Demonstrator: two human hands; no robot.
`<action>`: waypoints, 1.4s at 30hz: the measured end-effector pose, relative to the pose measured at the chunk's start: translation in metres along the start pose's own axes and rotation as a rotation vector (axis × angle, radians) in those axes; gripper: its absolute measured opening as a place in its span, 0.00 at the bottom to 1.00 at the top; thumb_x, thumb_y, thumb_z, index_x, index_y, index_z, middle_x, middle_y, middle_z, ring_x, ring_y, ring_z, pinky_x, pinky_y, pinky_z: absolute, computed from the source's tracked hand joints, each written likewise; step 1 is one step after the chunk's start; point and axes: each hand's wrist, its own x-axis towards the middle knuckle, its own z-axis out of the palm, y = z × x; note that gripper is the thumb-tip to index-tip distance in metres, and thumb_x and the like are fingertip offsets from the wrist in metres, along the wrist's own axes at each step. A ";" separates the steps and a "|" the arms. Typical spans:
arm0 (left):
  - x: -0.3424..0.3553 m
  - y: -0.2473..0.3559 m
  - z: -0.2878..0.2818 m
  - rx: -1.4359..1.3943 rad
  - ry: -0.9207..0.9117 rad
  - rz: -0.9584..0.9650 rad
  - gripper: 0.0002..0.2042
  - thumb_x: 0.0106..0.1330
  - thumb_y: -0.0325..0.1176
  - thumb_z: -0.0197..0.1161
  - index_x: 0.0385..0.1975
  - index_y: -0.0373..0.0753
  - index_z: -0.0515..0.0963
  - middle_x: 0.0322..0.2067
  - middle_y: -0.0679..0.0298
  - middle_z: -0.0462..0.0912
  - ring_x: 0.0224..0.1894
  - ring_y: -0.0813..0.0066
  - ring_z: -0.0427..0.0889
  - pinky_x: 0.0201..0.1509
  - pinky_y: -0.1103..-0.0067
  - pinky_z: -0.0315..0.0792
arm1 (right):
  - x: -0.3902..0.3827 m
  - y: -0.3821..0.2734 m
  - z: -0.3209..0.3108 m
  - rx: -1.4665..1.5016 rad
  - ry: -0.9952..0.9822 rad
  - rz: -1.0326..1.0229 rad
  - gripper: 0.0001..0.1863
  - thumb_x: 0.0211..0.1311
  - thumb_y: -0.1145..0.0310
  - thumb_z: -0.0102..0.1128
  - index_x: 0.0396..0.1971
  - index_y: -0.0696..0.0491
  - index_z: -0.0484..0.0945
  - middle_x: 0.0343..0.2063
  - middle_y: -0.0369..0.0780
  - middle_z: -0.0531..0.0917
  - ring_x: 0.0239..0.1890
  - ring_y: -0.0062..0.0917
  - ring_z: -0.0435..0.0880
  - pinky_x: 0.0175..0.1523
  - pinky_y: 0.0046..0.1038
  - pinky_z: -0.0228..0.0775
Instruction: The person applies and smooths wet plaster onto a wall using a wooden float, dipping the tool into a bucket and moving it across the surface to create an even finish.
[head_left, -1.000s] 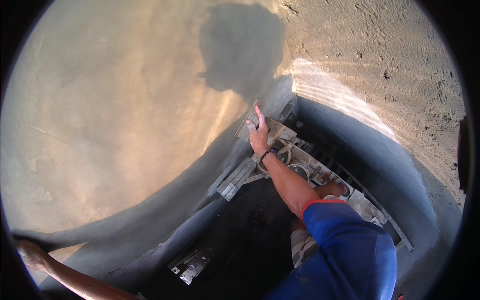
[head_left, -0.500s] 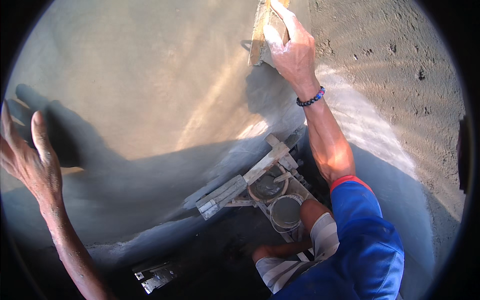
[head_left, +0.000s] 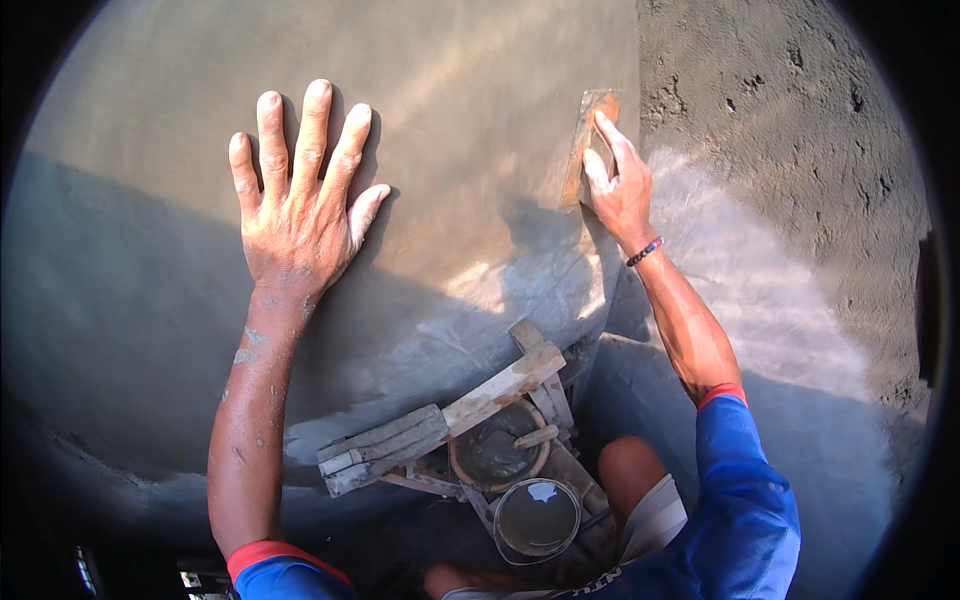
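My left hand [head_left: 305, 195] is spread against the smooth grey plastered wall [head_left: 150, 110], its fingers apart and its forearm speckled with wet mortar. In my right hand [head_left: 622, 190] is a flat plastering trowel [head_left: 577, 170] with an orange-brown, worn-looking handle side. The trowel stands nearly upright against the wall, close to the corner where rough plaster begins. My thumb and fingers close round its grip, and the hand hides part of it.
Rough, pitted plaster [head_left: 780, 130] covers the wall to the right. Below stand a wooden plank frame [head_left: 500, 385], a round tub of wet mortar [head_left: 490, 455] with a wooden-handled tool [head_left: 537, 436], and a bucket [head_left: 538, 520] of greyish liquid. My knee [head_left: 630, 475] is beside them.
My left hand has moved right from the left edge and now lies on the wall. My right hand and the trowel have come lower and slightly right in view; the view has also shifted.
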 end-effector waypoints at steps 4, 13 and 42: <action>-0.001 0.003 0.000 -0.003 0.082 0.001 0.37 0.61 0.62 0.61 0.71 0.64 0.62 0.76 0.72 0.53 0.78 0.57 0.47 0.79 0.54 0.39 | 0.042 -0.067 0.011 0.108 -0.036 -0.089 0.25 0.59 0.70 0.62 0.59 0.51 0.76 0.47 0.47 0.84 0.48 0.45 0.82 0.54 0.38 0.75; -0.004 0.001 -0.003 -0.019 0.031 0.013 0.35 0.68 0.62 0.54 0.74 0.62 0.56 0.78 0.73 0.45 0.79 0.59 0.38 0.80 0.56 0.36 | -0.012 -0.013 -0.003 -0.091 -0.200 -0.166 0.27 0.57 0.71 0.63 0.59 0.50 0.76 0.49 0.48 0.84 0.49 0.45 0.82 0.53 0.38 0.76; -0.002 0.003 -0.010 0.009 0.031 0.029 0.36 0.68 0.58 0.57 0.74 0.57 0.56 0.77 0.65 0.46 0.79 0.53 0.38 0.78 0.52 0.34 | 0.001 -0.081 0.018 0.062 -0.106 -0.140 0.30 0.57 0.66 0.63 0.64 0.40 0.73 0.40 0.45 0.79 0.41 0.40 0.79 0.45 0.41 0.73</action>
